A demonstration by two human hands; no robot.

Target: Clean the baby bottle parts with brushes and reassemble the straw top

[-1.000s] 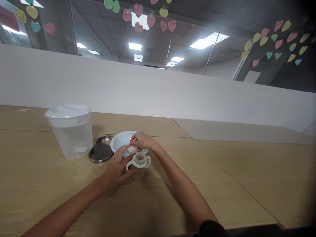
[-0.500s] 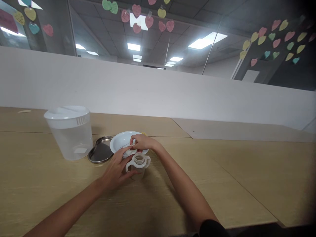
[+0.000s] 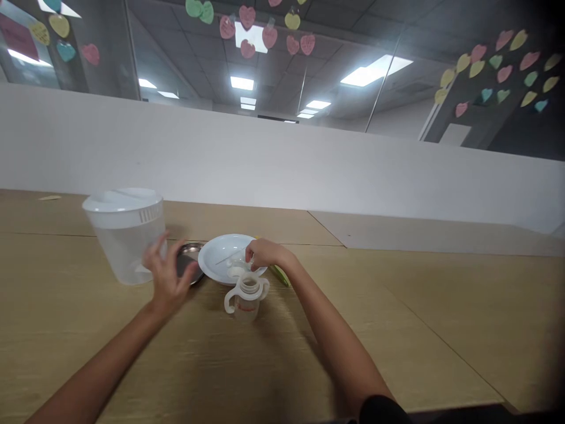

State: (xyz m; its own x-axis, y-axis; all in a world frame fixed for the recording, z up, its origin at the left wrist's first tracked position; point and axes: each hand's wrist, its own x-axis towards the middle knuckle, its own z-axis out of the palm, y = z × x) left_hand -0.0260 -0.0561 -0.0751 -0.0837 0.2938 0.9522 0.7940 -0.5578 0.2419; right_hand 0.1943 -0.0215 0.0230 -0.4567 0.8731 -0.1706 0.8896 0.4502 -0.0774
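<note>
My left hand [image 3: 168, 272] is open with its fingers spread, at the lower right side of a clear plastic pitcher [image 3: 126, 250] with a white lid. My right hand [image 3: 266, 254] rests over the right part of a white plate [image 3: 216, 257], its fingertips pinched on a small white piece [image 3: 236, 268] lying on the plate. Just in front of the plate stands a clear baby bottle [image 3: 246, 304] with two white handles and no top on its threaded neck. Neither hand touches it.
A stainless steel kidney tray [image 3: 190, 257] lies between the pitcher and the plate, partly behind my left hand. A yellow-green object [image 3: 279, 275] lies under my right wrist. The light wooden table ends at a white partition, with paper hearts on glass above.
My left hand has let go near the bottle and moved left to the pitcher. My right hand has shifted slightly right, and more of the plate now shows.
</note>
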